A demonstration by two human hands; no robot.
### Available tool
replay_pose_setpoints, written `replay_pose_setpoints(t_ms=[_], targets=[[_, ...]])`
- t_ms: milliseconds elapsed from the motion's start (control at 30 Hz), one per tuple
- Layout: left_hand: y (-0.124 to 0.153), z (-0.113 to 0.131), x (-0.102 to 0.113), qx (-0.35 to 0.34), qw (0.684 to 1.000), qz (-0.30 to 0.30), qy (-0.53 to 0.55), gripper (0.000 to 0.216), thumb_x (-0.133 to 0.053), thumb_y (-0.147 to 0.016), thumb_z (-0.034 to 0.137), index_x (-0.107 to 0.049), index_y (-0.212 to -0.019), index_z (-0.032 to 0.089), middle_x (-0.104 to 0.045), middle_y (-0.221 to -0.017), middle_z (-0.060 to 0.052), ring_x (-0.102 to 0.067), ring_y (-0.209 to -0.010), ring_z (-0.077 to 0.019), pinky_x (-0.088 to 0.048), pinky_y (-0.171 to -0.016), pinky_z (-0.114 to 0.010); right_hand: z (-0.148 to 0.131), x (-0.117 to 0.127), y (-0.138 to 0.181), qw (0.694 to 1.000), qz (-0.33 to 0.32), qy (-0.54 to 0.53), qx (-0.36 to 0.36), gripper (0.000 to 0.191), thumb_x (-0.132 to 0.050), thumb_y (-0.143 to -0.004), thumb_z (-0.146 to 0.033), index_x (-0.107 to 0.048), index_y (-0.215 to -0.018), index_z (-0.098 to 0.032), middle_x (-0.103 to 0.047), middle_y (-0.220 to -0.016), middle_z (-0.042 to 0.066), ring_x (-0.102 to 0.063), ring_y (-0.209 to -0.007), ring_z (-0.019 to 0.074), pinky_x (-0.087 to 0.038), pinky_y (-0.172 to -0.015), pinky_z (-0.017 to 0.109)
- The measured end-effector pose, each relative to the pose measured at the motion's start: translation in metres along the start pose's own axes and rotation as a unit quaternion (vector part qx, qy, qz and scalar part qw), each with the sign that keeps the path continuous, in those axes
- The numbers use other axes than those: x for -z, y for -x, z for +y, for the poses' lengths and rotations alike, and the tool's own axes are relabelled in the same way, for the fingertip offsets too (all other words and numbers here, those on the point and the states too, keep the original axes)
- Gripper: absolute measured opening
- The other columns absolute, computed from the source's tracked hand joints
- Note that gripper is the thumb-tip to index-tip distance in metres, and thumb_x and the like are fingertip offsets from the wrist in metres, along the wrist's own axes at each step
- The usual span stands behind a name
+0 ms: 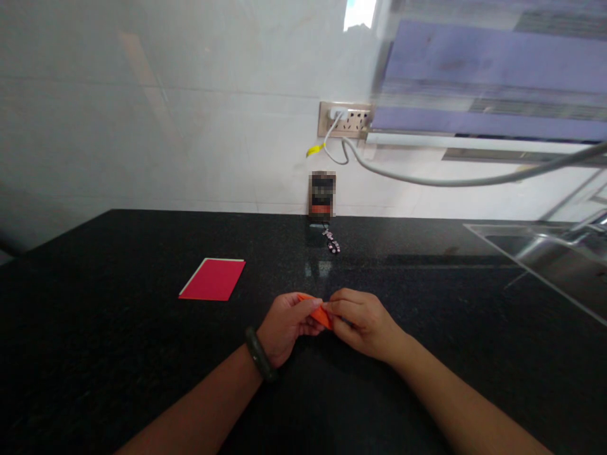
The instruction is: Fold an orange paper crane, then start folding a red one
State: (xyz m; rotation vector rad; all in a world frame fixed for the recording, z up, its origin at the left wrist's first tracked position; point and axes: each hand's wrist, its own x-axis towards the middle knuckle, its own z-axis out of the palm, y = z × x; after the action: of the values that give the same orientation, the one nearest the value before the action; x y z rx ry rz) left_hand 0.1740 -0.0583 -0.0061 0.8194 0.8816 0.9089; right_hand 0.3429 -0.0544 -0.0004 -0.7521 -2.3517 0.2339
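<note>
A small folded piece of orange paper [320,314] sits between my two hands, just above the black counter [118,354]. My left hand [287,327], with a dark band on its wrist, pinches the paper's left side with closed fingers. My right hand [363,321] pinches its right side, fingers pressed together over the fold. Most of the paper is hidden by my fingers. A stack of red paper sheets [213,279] lies flat on the counter to the left and a little behind my hands.
A small dark object [322,194] stands against the white tiled wall, with a small trinket [332,243] in front of it. Above is a wall socket [344,119] with a white cable [427,180]. A steel sink [545,253] is at the right, under a shelf.
</note>
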Motion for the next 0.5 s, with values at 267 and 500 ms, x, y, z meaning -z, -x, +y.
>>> replay_pose_setpoints(t_ms=[267, 500], targets=[[0.000, 0.002, -0.004, -0.062, 0.990, 0.059, -0.111, 0.020, -0.066, -0.064, 0.030, -0.061, -0.062, 0.011, -0.061, -0.053, -0.002, -0.053, -0.047, -0.0096, -0.042, -0.049, -0.021, -0.003, -0.008, 0.000, 0.990, 0.047, -0.080, -0.108, 0.006, -0.051, -0.078, -0.019, -0.057, -0.080, -0.017, -0.056, -0.074, 0.003, -0.052, -0.066, 0.0120, -0.043, -0.058, 0.023], [0.001, 0.005, -0.005, -0.139, 0.968, 0.084, -0.190, 0.012, -0.063, -0.065, 0.025, -0.062, -0.063, 0.013, -0.060, -0.052, -0.001, -0.053, -0.049, -0.0113, -0.042, -0.049, -0.021, -0.005, -0.013, -0.002, 0.971, 0.016, -0.139, -0.195, 0.015, -0.049, -0.082, -0.024, -0.056, -0.071, -0.017, -0.054, -0.068, 0.001, -0.051, -0.063, 0.0112, -0.041, -0.059, 0.023]])
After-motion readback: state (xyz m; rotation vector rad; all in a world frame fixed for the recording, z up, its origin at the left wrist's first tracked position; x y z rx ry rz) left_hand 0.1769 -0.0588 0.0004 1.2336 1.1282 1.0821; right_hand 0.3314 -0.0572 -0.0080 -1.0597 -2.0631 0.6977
